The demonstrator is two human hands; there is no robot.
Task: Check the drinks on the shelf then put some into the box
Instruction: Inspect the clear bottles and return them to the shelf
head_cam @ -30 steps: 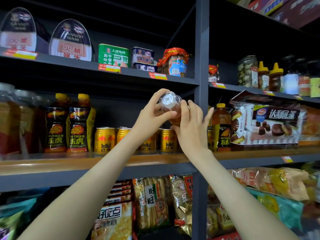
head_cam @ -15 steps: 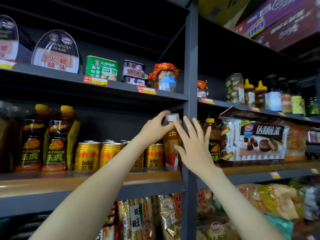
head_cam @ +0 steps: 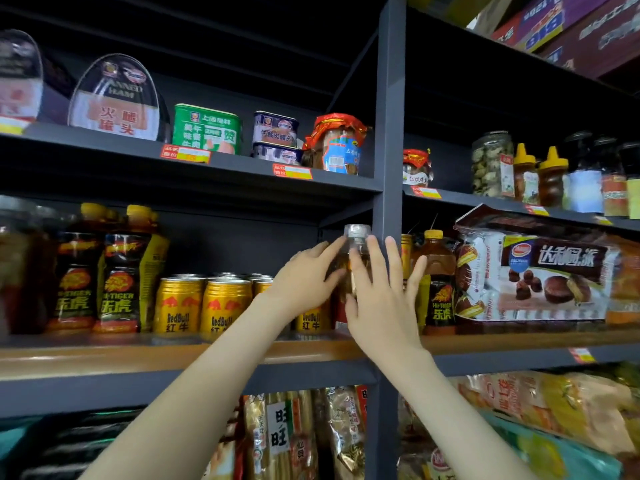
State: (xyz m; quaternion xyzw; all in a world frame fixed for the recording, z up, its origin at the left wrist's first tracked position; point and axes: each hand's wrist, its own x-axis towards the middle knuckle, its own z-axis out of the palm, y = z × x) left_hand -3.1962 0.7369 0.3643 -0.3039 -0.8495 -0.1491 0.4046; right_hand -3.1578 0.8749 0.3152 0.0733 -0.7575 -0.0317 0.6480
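Observation:
An amber drink bottle with a clear cap stands upright on the wooden middle shelf, right beside the grey upright post. My left hand wraps its left side, fingers reaching up to the neck. My right hand is flat against the bottle's front with fingers spread, hiding most of the label. Gold Red Bull cans stand in rows to the left. Yellow-capped Hi-Tiger bottles stand further left, and one more Hi-Tiger bottle stands right of the post. No box is in view.
A chocolate pie pack fills the shelf to the right. Canned meat tins and jars sit on the shelf above, close over the bottle's cap. Snack bags hang below. Honey bottles stand at upper right.
The bottle was tilted bottom-up in both hands a second ago; now it stands upright on the shelf by the post. My right hand has spread open over its front.

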